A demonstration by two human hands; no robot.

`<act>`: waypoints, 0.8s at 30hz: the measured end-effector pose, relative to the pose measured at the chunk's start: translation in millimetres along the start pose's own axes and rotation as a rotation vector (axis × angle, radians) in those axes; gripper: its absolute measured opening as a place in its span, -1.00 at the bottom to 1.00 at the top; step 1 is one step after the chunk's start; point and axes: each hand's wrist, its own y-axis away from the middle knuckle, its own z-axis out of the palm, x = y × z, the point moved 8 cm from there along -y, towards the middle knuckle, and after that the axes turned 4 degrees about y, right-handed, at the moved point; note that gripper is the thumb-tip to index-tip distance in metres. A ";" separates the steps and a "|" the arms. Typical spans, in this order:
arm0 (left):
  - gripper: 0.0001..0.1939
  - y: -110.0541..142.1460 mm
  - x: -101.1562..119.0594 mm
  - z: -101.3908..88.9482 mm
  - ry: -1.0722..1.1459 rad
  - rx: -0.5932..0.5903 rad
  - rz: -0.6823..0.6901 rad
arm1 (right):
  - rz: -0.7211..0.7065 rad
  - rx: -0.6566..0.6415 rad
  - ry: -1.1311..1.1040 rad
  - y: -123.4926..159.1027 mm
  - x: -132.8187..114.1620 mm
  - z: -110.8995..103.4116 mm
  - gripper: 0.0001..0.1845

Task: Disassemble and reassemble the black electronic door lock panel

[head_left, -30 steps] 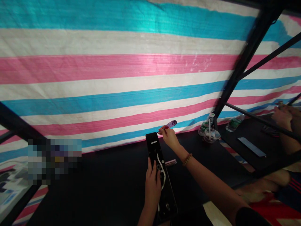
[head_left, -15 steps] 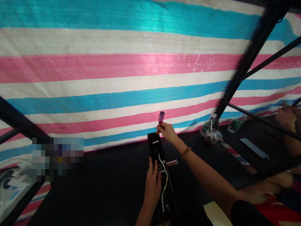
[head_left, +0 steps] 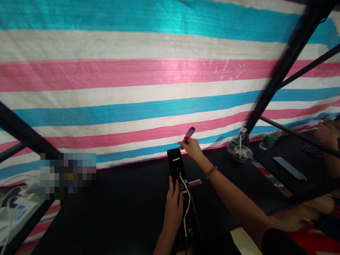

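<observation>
The right hand (head_left: 192, 148) pinches a purple-handled screwdriver (head_left: 189, 134), its handle tilted up-right, just above a black door-lock panel (head_left: 175, 166). The left hand (head_left: 173, 209) lies spread on the panel's lengthwise middle.

Glare up top, dim hands below

Bright sheen streaks the striped tarp (head_left: 162, 67), my right hand (head_left: 192, 148) looks dim against it, and the steel post (head_left: 294, 46) smears with blur near the bent frame edge.

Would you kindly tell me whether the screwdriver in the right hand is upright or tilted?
Tilted: the screwdriver leans to the right above the right hand, its purple handle pointing up and sideways rather than straight up.
</observation>
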 end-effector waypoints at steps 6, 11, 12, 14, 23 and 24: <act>-0.45 0.2 1.8 -0.3 -0.008 0.011 0.000 | -0.014 -0.035 -0.024 3.7 -5.8 5.2 -0.83; -0.45 1.5 0.6 0.3 -0.003 0.015 0.005 | 0.004 -0.010 0.029 3.8 -5.1 3.0 -0.79; -0.45 1.6 0.5 0.3 -0.003 0.016 0.005 | 0.004 -0.002 0.045 3.2 -5.7 1.7 -0.78; -0.45 1.6 0.7 1.0 -0.003 0.012 0.006 | -0.007 0.000 0.063 2.8 -8.1 0.7 -0.81; -0.45 1.2 2.0 0.6 0.013 -0.003 0.010 | -0.100 -0.048 0.120 8.0 -16.4 8.9 -0.90; -0.45 1.1 2.0 0.7 0.016 -0.007 0.009 | -0.108 -0.029 0.134 7.5 -16.7 8.1 -0.89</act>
